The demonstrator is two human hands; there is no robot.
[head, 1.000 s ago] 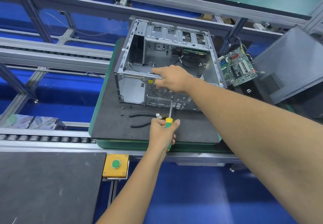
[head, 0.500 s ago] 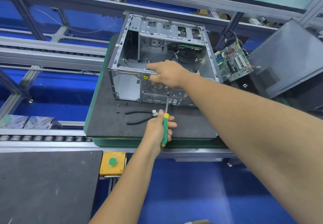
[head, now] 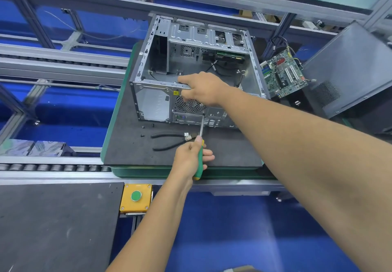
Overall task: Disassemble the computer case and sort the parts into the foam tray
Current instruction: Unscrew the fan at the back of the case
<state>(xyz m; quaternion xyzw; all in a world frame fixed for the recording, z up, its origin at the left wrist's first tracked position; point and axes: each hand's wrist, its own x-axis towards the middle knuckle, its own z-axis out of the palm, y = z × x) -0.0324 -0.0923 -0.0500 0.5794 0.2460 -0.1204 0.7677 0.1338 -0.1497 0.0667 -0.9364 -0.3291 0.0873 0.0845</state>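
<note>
The computer case (head: 197, 70) lies on its side on a dark foam mat (head: 131, 144), open face up, with its rear panel toward the person. The right hand (head: 202, 89) grips the upper edge of that rear panel, fingers curled over the rim just above the round fan grille (head: 189, 105). The left hand (head: 191, 159) is wrapped around the green-and-yellow handle of a screwdriver (head: 200, 144), thumb laid along the handle. The shaft runs up from this hand to the rear panel, and the tip meets the panel just below the right hand, beside the fan grille.

Inside the case, beyond the right hand, loose black cables (head: 222, 68) and a green board (head: 229, 56) are visible below the drive bay bracket (head: 207, 37).

Black-handled pliers (head: 169, 140) lie on the mat just left of the left hand, the jaws close to the screwdriver shaft. A few small dark screws (head: 142, 135) lie on the mat further left of the pliers.

To the right of the right hand, beyond the right forearm, a removed motherboard (head: 283, 74) lies beside the case, and a grey side panel (head: 350, 70) leans further right.

Nearer than the left hand, below its forearm, a yellow box with a green push button (head: 136, 195) is mounted on the conveyor frame, beside a dark mat (head: 53, 225).
</note>
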